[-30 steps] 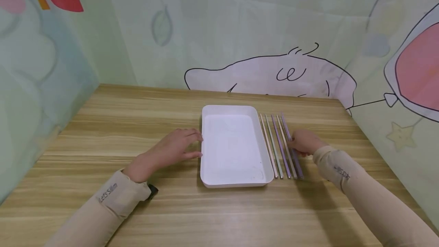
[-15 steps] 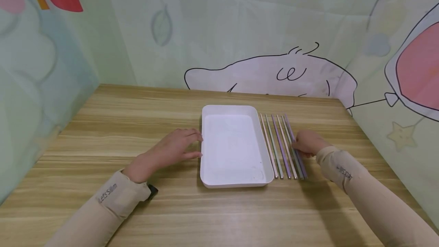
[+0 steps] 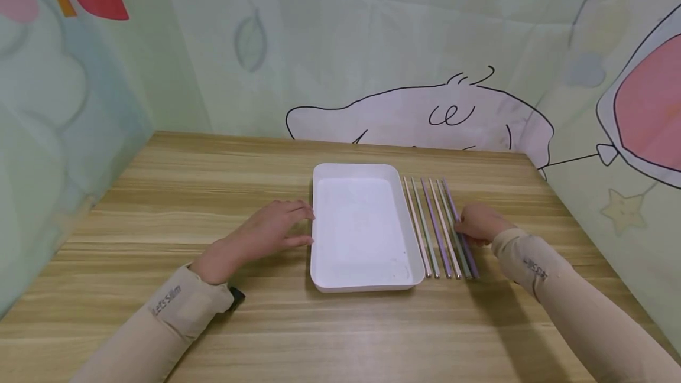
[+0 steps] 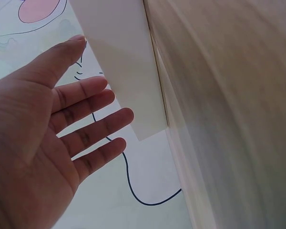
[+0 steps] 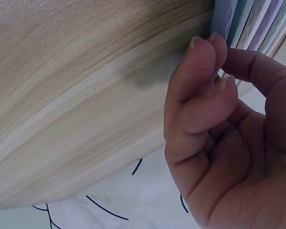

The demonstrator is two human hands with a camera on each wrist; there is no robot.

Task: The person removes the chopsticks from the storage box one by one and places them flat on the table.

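Observation:
Several slender chopsticks [image 3: 437, 226] in pink, green and purple lie side by side along the right of a white rectangular tray [image 3: 357, 229]. My right hand [image 3: 480, 222] pinches the outermost purple chopstick [image 3: 449, 194] near its middle, between thumb and fingertips. In the right wrist view, the thumb and fingertips come together against that purple chopstick [image 5: 222, 16], which partly hides the contact. At the tray's left side, my left hand [image 3: 273, 229] has its fingertips at the wall. Its fingers are spread and nearly straight in the left wrist view, beside the tray's white wall [image 4: 119, 67].
The wooden table [image 3: 239, 324] carries the tray near its middle. A printed cloth backdrop [image 3: 202, 46] with cartoon drawings stands along the back and both sides of the table.
My right hand has shifted slightly right with the outermost purple chopstick, which has come apart from the green one beside it. The left hand and tray have stayed in place.

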